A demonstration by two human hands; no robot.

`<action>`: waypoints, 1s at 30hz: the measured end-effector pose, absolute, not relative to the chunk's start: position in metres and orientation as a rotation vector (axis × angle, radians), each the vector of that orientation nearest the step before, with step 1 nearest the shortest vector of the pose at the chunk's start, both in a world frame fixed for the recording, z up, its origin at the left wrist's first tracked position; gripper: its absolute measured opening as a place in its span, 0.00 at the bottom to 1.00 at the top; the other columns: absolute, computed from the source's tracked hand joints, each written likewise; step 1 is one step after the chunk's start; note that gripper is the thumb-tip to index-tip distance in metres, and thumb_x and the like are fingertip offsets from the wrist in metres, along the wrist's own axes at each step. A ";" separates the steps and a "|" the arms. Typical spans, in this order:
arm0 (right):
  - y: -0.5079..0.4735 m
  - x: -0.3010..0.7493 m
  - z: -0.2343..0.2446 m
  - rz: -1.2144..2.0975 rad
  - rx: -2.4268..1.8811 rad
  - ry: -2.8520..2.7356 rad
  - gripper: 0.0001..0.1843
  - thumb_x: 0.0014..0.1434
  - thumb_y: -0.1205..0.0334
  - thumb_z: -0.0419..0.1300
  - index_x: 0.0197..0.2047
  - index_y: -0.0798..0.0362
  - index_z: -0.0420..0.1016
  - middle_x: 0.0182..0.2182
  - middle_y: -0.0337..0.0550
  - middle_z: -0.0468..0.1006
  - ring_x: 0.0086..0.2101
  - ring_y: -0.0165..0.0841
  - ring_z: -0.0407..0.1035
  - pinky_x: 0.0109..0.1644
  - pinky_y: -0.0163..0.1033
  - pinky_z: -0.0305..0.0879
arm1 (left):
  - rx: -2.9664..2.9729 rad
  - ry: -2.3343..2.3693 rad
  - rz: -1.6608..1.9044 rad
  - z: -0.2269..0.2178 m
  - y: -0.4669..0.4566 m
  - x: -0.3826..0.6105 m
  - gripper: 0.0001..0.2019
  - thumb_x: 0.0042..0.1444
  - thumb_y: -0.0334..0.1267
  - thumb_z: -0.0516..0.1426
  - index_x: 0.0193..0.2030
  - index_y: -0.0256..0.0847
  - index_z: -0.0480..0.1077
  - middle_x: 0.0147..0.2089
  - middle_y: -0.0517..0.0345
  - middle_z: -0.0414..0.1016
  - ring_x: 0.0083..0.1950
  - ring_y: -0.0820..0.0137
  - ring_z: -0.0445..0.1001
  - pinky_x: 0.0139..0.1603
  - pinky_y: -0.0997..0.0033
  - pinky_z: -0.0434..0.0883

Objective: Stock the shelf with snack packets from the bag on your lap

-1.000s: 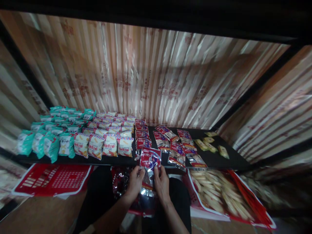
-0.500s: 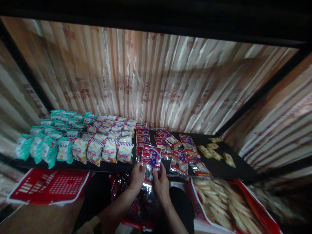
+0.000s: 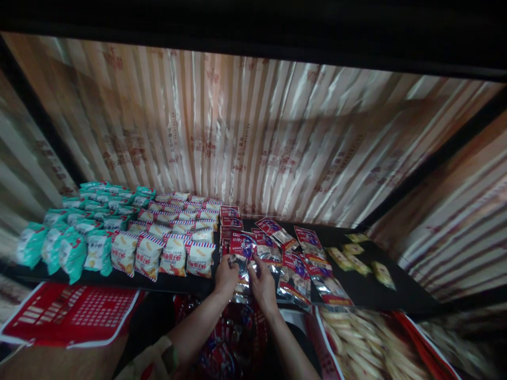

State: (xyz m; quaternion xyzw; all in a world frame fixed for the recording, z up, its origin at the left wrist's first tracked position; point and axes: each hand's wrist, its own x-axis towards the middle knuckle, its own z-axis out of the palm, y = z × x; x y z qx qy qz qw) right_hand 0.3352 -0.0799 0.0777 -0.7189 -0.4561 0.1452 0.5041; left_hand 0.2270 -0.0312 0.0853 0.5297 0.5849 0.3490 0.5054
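Observation:
My left hand [image 3: 225, 275] and my right hand [image 3: 262, 284] together grip one red and silver snack packet [image 3: 243, 252] by its lower edges, fingers closed on it. The packet is held at the front edge of a black shelf [image 3: 368, 287], at the near end of a standing row of the same red packets [image 3: 229, 217]. More red packets [image 3: 293, 261] lie flat just to the right of it.
White, red-striped snack bags [image 3: 174, 248] and teal bags [image 3: 71, 240] fill the shelf's left half. Small yellow packets [image 3: 356, 256] lie at the right. A red basket [image 3: 67, 316] sits below left; a tray of wrapped biscuits [image 3: 356, 343] below right. Striped foil lines the back.
Both hands have carried the red packet up and forward from my lap to the shelf's front edge, onto the row of red packets.

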 end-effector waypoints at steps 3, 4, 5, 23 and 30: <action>-0.065 0.342 0.075 0.339 -1.757 -1.130 0.26 0.54 0.51 0.52 0.49 0.58 0.74 0.47 0.56 0.76 0.49 0.43 0.69 0.55 0.49 0.62 | 1.327 1.456 0.831 0.090 -0.021 0.233 0.16 0.52 0.30 0.54 0.48 0.38 0.68 0.48 0.49 0.75 0.50 0.65 0.72 0.52 0.70 0.64; -0.060 0.343 0.075 0.331 -1.762 -1.138 0.25 0.54 0.51 0.52 0.49 0.58 0.74 0.47 0.56 0.76 0.49 0.42 0.69 0.55 0.49 0.62 | 1.342 1.472 0.826 0.092 -0.018 0.234 0.17 0.52 0.29 0.54 0.50 0.37 0.67 0.49 0.47 0.74 0.51 0.65 0.72 0.52 0.69 0.64; -0.055 0.345 0.075 0.323 -1.766 -1.148 0.25 0.55 0.52 0.52 0.49 0.58 0.74 0.47 0.56 0.76 0.49 0.42 0.69 0.55 0.49 0.62 | 1.356 1.487 0.821 0.094 -0.015 0.236 0.18 0.52 0.29 0.54 0.51 0.36 0.66 0.51 0.45 0.73 0.53 0.64 0.71 0.53 0.69 0.63; 0.027 0.358 0.089 0.277 -1.919 -1.401 0.19 0.56 0.63 0.48 0.43 0.54 0.78 0.39 0.51 0.79 0.40 0.37 0.72 0.43 0.37 0.65 | 1.640 1.779 0.645 0.121 0.018 0.266 0.22 0.51 0.32 0.53 0.54 0.33 0.67 0.64 0.41 0.58 0.65 0.56 0.56 0.63 0.64 0.56; 0.047 0.362 0.087 0.232 -1.946 -1.500 0.18 0.58 0.64 0.47 0.41 0.53 0.77 0.34 0.47 0.79 0.34 0.34 0.72 0.38 0.34 0.62 | 1.648 1.854 0.594 0.124 0.039 0.272 0.19 0.56 0.41 0.50 0.51 0.36 0.70 0.62 0.40 0.62 0.66 0.52 0.53 0.61 0.56 0.57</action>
